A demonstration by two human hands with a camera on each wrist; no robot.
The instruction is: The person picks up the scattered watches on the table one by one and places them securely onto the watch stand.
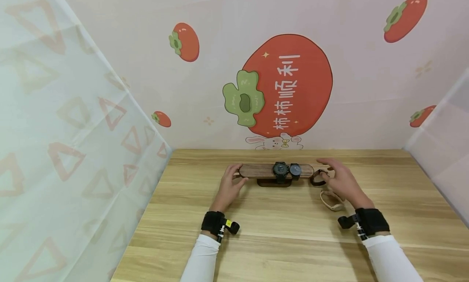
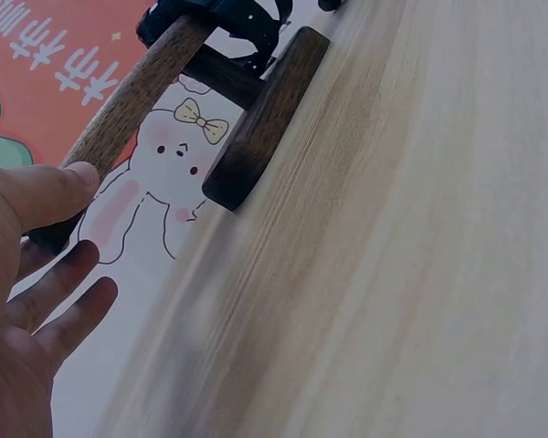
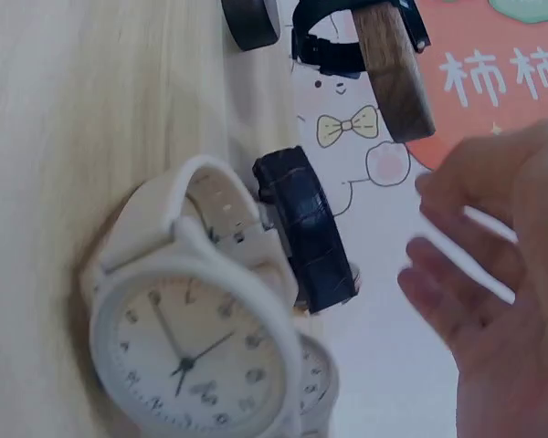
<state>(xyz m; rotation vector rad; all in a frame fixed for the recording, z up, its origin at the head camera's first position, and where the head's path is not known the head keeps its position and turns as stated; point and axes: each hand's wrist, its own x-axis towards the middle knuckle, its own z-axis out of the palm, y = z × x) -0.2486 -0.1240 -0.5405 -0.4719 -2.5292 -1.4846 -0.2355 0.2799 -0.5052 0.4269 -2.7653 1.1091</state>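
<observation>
A dark wooden watch stand (image 1: pixel 253 171) with a rounded bar carries two black watches, one (image 1: pixel 280 170) larger and one (image 1: pixel 295 170) smaller. My left hand (image 1: pixel 228 188) grips the bar's left end; in the left wrist view its thumb (image 2: pixel 64 193) lies on the bar, the index finger partly hidden behind. Just off the bar's right end, my right hand (image 1: pixel 344 182) hovers with loosely bent fingers and nothing between them. Under it lie a watch with a dark leather strap (image 3: pixel 306 233) and a cream watch (image 3: pixel 196 351), its dial towards the right wrist camera.
The wooden table (image 1: pixel 278 241) runs back to a wall cloth (image 1: pixel 351 123) printed with persimmons and a rabbit. Another printed cloth (image 1: pixel 91 151) borders the left side. The stand's short base (image 2: pixel 269 119) rests on the table near its back edge. Behind the cream watch shows a small pale dial (image 3: pixel 318 374).
</observation>
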